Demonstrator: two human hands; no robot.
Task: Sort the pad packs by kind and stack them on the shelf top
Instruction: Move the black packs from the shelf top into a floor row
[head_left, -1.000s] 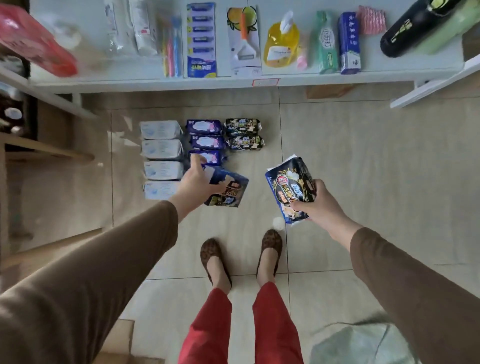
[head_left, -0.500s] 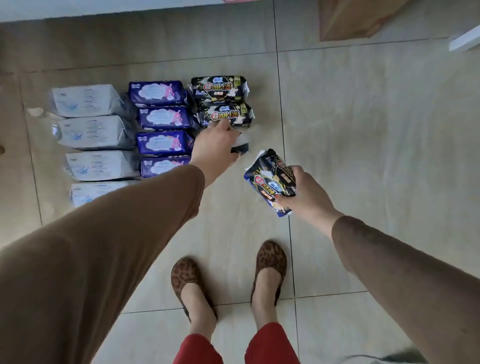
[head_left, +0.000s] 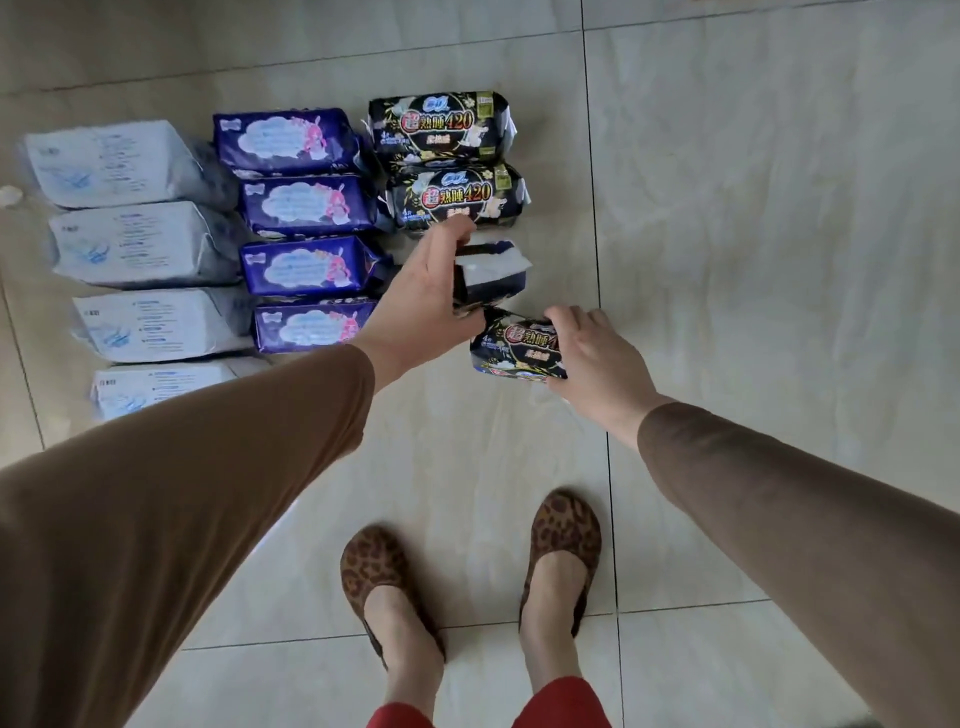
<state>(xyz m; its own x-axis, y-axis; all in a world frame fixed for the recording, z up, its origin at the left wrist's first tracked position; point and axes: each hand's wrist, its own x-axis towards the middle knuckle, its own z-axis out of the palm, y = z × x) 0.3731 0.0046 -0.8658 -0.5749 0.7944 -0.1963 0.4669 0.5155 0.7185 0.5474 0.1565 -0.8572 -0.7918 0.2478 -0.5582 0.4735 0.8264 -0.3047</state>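
Packs (head_left: 519, 340) held lengthwise left-right.

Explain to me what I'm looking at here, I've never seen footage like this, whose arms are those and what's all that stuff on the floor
There is no machine here: a person wears a camera on the head, and it looks down past their brown sleeves to their own feet in leopard-print shoes.

On the tiled floor lie pad packs sorted into three columns: white packs farthest to the person's left, purple packs in the middle, and black packs printed with 420 on the right.

The left hand grips one black pack just below the two black ones already laid down, turned so its white and black side shows. The right hand holds another black pack face up, close beside it. Whether either held pack touches the floor is not clear.
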